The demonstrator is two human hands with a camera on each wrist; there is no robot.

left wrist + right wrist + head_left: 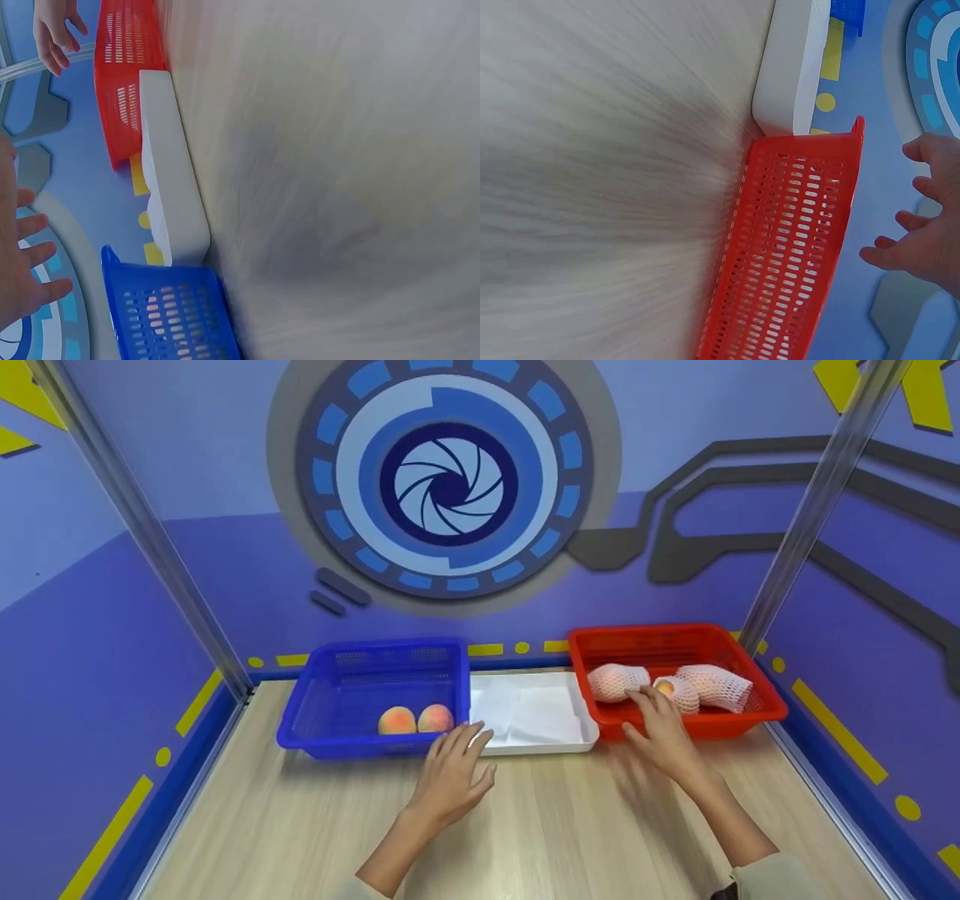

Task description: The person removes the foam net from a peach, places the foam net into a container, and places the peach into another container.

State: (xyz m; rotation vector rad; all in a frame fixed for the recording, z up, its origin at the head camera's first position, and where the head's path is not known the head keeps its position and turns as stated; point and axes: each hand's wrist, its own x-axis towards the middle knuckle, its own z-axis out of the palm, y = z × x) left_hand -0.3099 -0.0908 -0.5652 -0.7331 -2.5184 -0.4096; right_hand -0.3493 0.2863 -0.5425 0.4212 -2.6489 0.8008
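Observation:
My left hand (448, 780) hovers near the front right corner of the blue basket (322, 748), fingers spread and holding nothing. Inside that basket lie two bare peaches, one peach (397, 721) beside another peach (435, 718). Over the front rim of the red basket (712, 726) my right hand (664, 735) is held with loosely bent fingers and nothing in them. Several peaches in white foam nets, such as a netted peach (616, 683) at the left, lie in the red basket. In the right wrist view the right hand (930, 217) appears apart from the basket.
Between the two baskets sits a white tray (534, 750) with white foam nets (544, 716) lying flat in it. All three containers stand on a wooden table (540, 825) near the back wall (517, 619). Metal posts rise at both rear corners.

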